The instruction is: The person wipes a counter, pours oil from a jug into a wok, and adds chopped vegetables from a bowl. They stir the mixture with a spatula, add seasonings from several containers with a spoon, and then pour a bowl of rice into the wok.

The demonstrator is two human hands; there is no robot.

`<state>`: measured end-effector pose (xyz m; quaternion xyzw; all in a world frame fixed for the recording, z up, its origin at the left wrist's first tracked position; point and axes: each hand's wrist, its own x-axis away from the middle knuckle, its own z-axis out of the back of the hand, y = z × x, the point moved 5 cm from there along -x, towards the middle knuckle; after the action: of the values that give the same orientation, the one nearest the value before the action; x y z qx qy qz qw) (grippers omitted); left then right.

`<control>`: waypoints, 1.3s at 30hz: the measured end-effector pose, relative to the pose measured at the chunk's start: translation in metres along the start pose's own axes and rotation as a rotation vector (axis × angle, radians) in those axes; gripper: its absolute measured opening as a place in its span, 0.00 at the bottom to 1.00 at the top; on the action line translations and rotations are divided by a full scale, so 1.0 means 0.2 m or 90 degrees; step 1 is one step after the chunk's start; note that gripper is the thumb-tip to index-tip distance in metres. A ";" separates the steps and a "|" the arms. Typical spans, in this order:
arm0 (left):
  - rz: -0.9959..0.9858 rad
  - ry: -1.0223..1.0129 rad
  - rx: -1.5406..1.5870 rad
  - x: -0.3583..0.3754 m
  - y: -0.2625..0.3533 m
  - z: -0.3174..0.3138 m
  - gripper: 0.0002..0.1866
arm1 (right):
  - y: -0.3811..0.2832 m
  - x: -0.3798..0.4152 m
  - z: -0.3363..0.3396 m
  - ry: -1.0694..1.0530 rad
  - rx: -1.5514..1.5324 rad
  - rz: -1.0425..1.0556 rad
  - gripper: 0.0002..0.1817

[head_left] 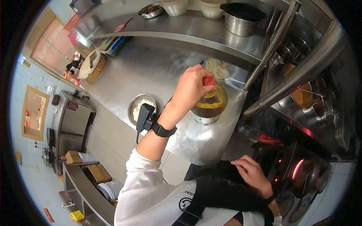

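My left hand [194,88] is closed on a red cap [208,81] at the top of a large clear jug. The jug [211,111] has a yellow handle, stands on the steel table and holds dark liquid. Beside that forearm sits a metal bowl [130,109] with white chopped food [141,107] in it; the wrist device partly covers it. My right hand [252,172] hangs in front of the black apron, its fingers loosely bent and apart, with nothing in it.
A crumpled cloth [218,69] lies behind the jug on the steel table [151,67]. Above runs a shelf [196,28] with a lidded pot [241,22]. Pans of sauce [301,98] stand at the right, near a glowing stove [298,169].
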<state>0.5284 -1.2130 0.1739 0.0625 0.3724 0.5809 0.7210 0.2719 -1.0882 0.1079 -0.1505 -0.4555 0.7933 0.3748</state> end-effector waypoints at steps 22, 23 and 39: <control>0.030 -0.040 0.172 0.04 -0.10 0.02 0.22 | -0.34 -0.70 0.04 0.195 0.105 0.229 0.21; 0.031 -0.067 0.184 0.03 -0.10 0.01 0.21 | -0.33 -0.72 0.03 0.195 0.107 0.226 0.21; 0.034 -0.131 0.506 0.14 0.13 -0.15 0.23 | -0.18 -0.34 0.21 0.310 -0.186 -0.002 0.08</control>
<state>0.4917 -1.1892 0.1532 0.4039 0.4922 0.4011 0.6585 0.3085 -1.1526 0.1539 -0.3885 -0.4617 0.6593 0.4485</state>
